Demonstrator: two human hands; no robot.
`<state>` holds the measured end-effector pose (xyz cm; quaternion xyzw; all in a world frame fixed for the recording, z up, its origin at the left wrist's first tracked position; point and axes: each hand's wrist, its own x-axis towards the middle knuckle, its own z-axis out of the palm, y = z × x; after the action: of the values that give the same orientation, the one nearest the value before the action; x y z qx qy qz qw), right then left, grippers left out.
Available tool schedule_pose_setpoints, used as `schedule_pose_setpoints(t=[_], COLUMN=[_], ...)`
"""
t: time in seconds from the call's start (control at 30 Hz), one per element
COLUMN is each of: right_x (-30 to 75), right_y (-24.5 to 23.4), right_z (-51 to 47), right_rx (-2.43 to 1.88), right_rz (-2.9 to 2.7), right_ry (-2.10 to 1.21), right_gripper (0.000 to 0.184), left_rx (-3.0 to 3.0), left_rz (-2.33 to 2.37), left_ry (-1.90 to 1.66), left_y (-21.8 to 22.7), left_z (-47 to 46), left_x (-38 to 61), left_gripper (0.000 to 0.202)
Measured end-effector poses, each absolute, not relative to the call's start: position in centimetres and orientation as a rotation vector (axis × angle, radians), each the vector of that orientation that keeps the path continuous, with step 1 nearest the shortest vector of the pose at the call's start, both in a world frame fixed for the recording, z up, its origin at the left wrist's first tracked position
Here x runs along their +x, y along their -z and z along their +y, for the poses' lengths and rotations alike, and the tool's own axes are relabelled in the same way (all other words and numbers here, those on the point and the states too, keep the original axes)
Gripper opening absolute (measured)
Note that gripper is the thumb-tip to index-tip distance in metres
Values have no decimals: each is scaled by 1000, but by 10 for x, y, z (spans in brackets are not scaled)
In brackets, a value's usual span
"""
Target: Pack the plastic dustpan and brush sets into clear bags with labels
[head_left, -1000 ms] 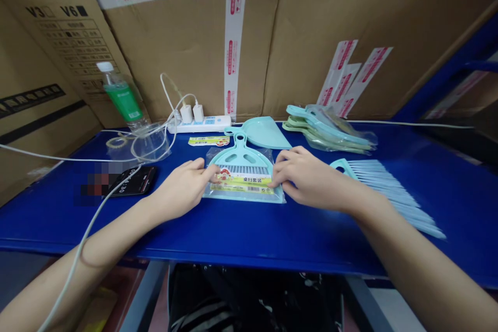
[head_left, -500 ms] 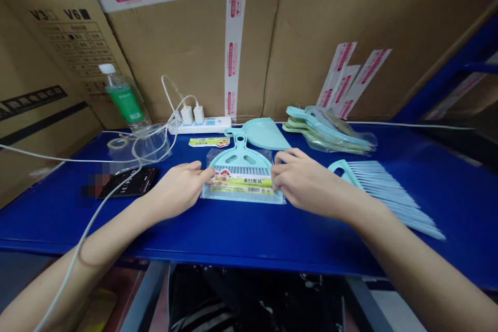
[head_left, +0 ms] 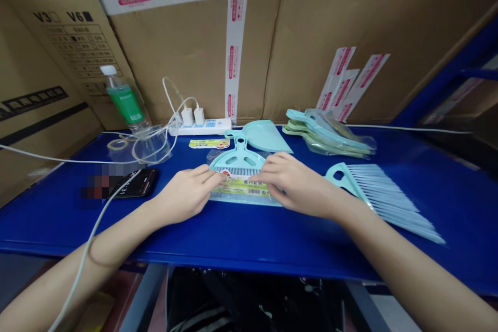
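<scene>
"What's different now?"

"The two hands came closer together. Half a second ago the fingers were out at the sides of the yellow-and-green paper label (head_left: 239, 188). Now they are over its front and hide more of the words. So the label is where the work is now."

"Are the hands holding it?"

"The left hand (head_left: 190, 192) and the right hand (head_left: 295, 181) both have bent fingers, with the tips on the label. I can't tell if they pinch it or just press."

"Where is the label?"

"Across the pale blue-green plastic brush-and-pan set (head_left: 241, 153), in a clear, crinkly bag (head_left: 213, 155). It lies flat in the middle of the shiny blue worktop (head_left: 272, 244). Its top is round, with a loop handle, and its bottom edge is straight."

"And nearby?"

"Behind it is a smooth, bare blue-green plastic dustpan (head_left: 268, 135). By the right arm is a loose blue brush (head_left: 392, 197), with long, thin bristles spread like a fan."
</scene>
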<state>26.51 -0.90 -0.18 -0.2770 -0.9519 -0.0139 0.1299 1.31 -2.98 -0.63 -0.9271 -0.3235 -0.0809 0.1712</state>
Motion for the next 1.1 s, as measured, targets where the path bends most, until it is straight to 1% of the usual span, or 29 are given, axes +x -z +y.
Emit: schedule_pose_setpoints(t=[0.13, 0.3, 0.5, 0.67, 0.83, 1.1], right_x=[257, 253, 254, 264, 274, 281], right_y=[8, 12, 11, 4, -2, -8], right_z=[-10, -8, -9, -9, -7, -6], right_rx=[-712, -728, -822, -931, -1015, -1164], right_rz=[-2829, -2873, -2851, -2852, -2859, -2841], right_ry=[24, 28, -47, -127, -223, -151], right_gripper=[41, 38, 37, 42, 40, 38], left_rx=[-2731, -2778, -2739, -2677, -2660, -2673], left_rz=[-808, -866, -949, -1119, -1229, -1270], left_ry=[169, 31, 0, 8, 46, 81], left_y=[9, 10, 4, -2, -5, -3], left_z=[-32, -32, -33, -32, -28, -25], left_x=[18, 21, 20, 14, 6, 3], left_gripper=[41, 48, 43, 41, 37, 35])
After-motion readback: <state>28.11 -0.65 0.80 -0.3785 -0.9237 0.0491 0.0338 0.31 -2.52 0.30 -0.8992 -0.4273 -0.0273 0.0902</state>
